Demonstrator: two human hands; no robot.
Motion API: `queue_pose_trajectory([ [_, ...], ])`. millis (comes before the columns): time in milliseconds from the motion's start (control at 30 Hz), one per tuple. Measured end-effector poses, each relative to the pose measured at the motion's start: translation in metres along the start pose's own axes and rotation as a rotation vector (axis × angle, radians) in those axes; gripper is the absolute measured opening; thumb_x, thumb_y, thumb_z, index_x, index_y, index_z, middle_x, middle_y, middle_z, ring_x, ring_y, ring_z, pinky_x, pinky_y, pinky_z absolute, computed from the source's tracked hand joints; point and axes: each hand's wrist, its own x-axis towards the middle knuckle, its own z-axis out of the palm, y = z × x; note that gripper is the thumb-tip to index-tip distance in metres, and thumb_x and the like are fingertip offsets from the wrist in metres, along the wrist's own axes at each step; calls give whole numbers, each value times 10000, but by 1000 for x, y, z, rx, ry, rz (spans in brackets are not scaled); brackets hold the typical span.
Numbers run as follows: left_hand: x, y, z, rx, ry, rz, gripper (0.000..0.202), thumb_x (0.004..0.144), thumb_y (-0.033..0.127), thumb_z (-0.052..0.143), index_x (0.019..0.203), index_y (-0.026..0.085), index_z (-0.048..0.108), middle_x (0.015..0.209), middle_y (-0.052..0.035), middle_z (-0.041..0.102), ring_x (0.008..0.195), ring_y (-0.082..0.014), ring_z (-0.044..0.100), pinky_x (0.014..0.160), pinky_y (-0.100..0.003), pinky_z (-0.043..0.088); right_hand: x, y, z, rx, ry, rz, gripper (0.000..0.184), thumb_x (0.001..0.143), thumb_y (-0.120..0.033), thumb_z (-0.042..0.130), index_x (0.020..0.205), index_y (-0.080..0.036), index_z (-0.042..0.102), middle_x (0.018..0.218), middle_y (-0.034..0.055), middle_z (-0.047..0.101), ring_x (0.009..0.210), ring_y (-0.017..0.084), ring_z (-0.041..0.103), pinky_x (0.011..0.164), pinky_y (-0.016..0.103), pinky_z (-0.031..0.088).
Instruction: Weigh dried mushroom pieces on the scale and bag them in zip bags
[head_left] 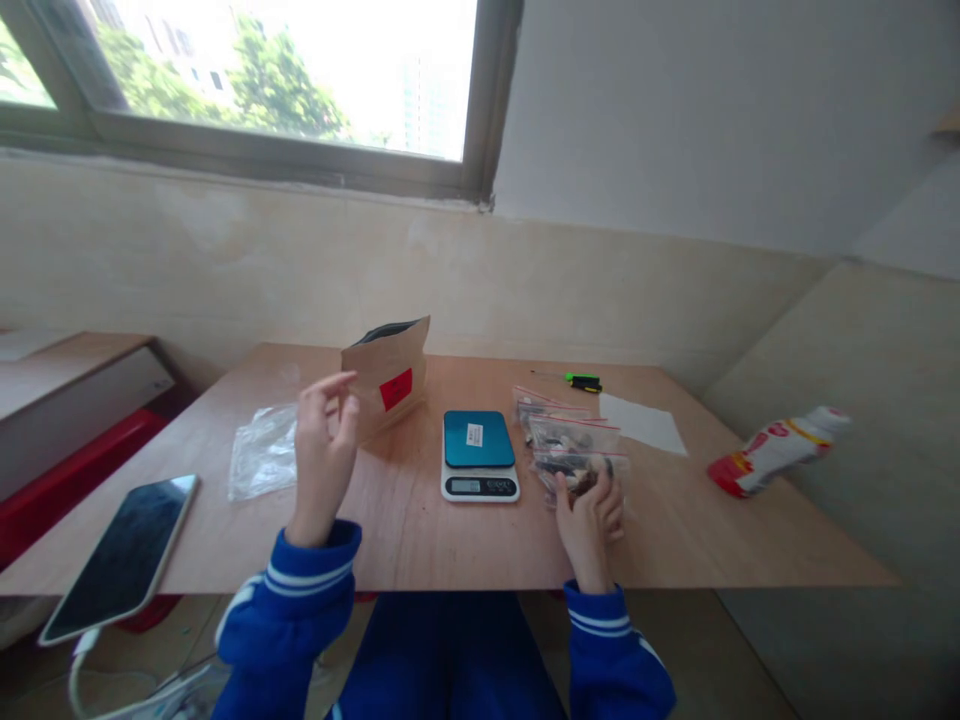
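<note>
Single head view: the camera is looking forward and down across the table [465, 540], sitting close above the left hand [324, 455] and right hand [592, 515]; edges are apparently distorting.

Both arms wore the same bright blue jacket, kinda track-top style. The left sleeve [300, 600] and the right sleeve [611, 650] each ended below the fingers in a ribbed cuff with two thin white stripes. Legs were in matching blue trousers [450, 650].
</note>
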Motion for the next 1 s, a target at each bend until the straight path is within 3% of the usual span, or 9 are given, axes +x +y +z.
queue_pose_trajectory([
  [100,61,-1,9,166,203,109,349,875,252,500,1206,160,560,1256,-128,569,1226,-241,486,1071,-417,354,-6,7,-7,107,82,-93,695,865,-575,391,1380,-108,395,1424,280,364,1324,433,343,956,697,320],
  [200,101,-11,22,303,46,39,425,837,260,537,1238,118,550,1363,-166,520,1308,-266,425,1094,-399,311,-9,5,-18,236,161,-262,617,867,-543,440,1284,-89,480,1384,281,409,1318,412,369,994,658,323],
  [267,108,-17,28,339,-146,-92,374,873,324,467,1129,108,633,1232,-169,628,1196,-277,538,1009,-379,391,-9,-2,-29,319,172,-378,517,884,-468,474,1239,-94,502,1356,266,438,1324,374,379,1027,615,328],
  [333,101,-20,30,336,-241,-140,410,897,401,405,1019,136,694,1060,-137,711,1046,-278,624,885,-358,458,-7,-13,-41,411,120,-484,394,907,-370,482,1213,-126,512,1325,228,475,1315,319,405,1049,563,345],
  [433,77,-15,27,339,-327,-48,437,900,475,400,987,192,721,980,-95,737,958,-264,657,802,-323,470,-3,-36,-57,537,-53,-647,305,929,-259,455,1219,-182,507,1316,165,508,1282,245,455,1059,491,384],
  [600,43,3,18,383,-490,137,327,882,439,499,1033,248,717,979,-65,744,897,-244,685,749,-294,477,6,-86,-67,599,-344,-887,384,953,-198,406,1335,-228,437,1403,103,469,1333,194,414,1121,432,346],
  [733,24,15,14,444,-544,184,294,887,349,516,1070,229,712,936,-79,756,840,-243,706,709,-288,486,14,-124,-58,581,-424,-1090,428,961,-147,349,1380,-203,418,1432,95,452,1358,169,383,1144,390,333],
  [833,10,16,11,458,-483,191,279,889,277,512,1072,234,718,922,-81,760,812,-240,714,687,-286,490,16,-141,-47,445,-432,-1260,422,927,-70,341,1302,-145,518,1363,124,525,1328,192,423,1135,402,353],
  [1000,-16,-1,11,364,-218,118,292,918,296,491,1114,216,692,923,-60,762,784,-191,716,683,-247,492,-3,-145,-49,179,-532,-1413,349,872,-21,414,1096,-132,657,1056,107,692,1071,218,605,1022,406,454],
])
